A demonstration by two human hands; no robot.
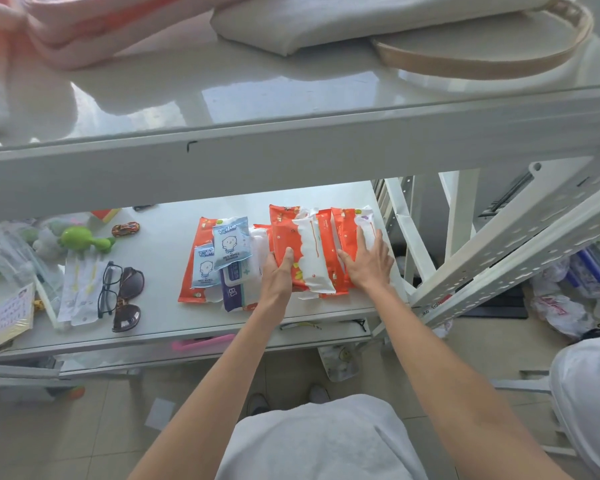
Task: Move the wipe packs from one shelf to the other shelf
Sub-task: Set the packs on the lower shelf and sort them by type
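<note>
Several wipe packs lie on the lower shelf [160, 258] toward its right end. My left hand [278, 271] grips the left edge of an orange-and-white wipe pack [309, 251], thumb on top. My right hand [368, 261] rests flat, fingers spread, on a second orange-and-white pack [352, 225] at the far right. To the left lie two small blue wet-wipe packs [231, 242], a white-and-purple pack [238, 289] and another orange pack [191, 275] beneath them. The upper shelf [257, 98] stretches across the top of the view.
On the lower shelf's left sit two pairs of glasses [122, 292], a green toy [78, 239], a toy car [125, 229] and papers. The upper shelf holds folded pink and white cloth [326, 26] and a round hoop [482, 53]. A perforated white upright [516, 244] stands right.
</note>
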